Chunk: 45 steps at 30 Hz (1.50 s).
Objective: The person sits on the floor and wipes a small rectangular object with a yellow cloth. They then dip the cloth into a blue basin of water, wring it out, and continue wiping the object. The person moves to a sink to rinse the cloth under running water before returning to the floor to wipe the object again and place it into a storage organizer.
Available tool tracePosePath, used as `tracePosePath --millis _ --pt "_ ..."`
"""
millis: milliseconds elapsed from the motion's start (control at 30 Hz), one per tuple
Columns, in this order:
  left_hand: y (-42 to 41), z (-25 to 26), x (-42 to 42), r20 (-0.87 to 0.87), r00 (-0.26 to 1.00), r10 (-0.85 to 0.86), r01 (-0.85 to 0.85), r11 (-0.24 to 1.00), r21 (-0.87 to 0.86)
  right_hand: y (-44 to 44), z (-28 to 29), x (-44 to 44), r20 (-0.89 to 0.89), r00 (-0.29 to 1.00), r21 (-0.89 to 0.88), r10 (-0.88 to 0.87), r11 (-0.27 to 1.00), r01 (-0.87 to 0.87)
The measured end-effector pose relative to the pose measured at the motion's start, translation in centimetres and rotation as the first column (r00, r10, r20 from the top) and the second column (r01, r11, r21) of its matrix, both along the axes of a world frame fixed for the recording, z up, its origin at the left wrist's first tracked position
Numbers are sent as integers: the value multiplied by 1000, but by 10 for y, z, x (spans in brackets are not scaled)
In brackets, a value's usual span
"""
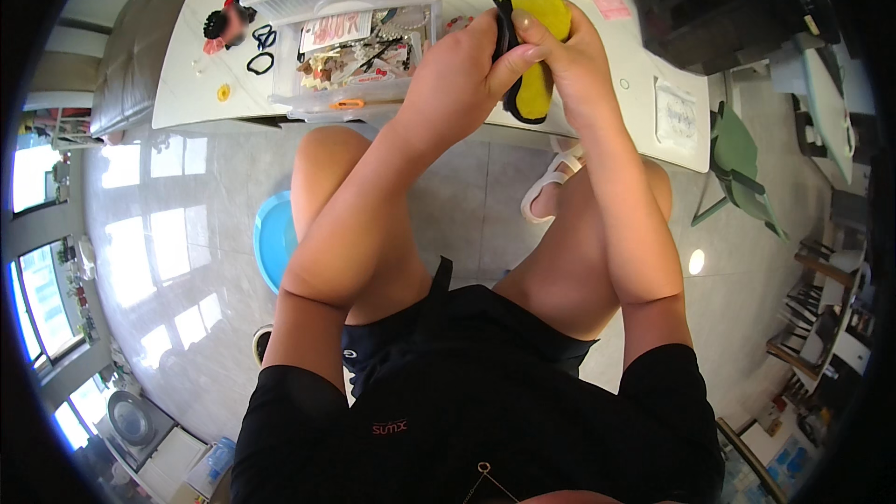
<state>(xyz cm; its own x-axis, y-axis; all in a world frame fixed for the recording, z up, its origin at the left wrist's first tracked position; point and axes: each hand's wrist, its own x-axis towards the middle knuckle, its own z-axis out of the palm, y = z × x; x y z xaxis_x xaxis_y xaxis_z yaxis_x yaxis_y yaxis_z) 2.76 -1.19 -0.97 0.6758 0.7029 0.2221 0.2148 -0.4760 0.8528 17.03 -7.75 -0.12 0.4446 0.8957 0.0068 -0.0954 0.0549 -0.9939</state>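
Note:
My left hand (pixel 458 77) and my right hand (pixel 570 56) both hold a folded yellow cloth piece with a black edge (pixel 537 92), above the front of a white marbled table (pixel 609 105). The fingertips of both hands meet on the cloth, with the thumbs on its near face. Left of my hands, a clear plastic drawer (pixel 315 101) is pulled out, holding hair clips, beaded strands and a card of pink items (pixel 336 31). An orange-handled cutter (pixel 347 104) lies by the drawer's front edge. What is inside the cloth's fold cannot be seen.
Black hair ties (pixel 260 63), a yellow ring-like item (pixel 224 92) and a black scrunchie (pixel 215 24) lie at the table's left. A clear packet (pixel 675 112) and a pink paper (pixel 612 5) are at the right. A green chair (pixel 742 161) and a blue basin (pixel 273 238) stand on the floor.

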Motion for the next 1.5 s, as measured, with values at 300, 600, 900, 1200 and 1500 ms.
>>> tracePosePath --millis 300,600,900,1200,1500 --pt "-13 3 8 179 984 -11 53 972 -228 7 -2 6 89 972 28 -217 976 215" --pt "-10 -1 4 158 987 10 7 994 -108 2 3 -1 221 969 118 -113 989 89" --pt "-10 5 2 286 958 20 66 955 -288 -1 11 21 139 987 34 79 996 -84" --pt "-8 1 6 60 998 -1 2 1000 -19 -2 14 18 94 989 79 113 990 -120" --pt "-17 -4 13 377 926 -4 158 911 -380 -4 11 17 150 975 52 -161 987 155"
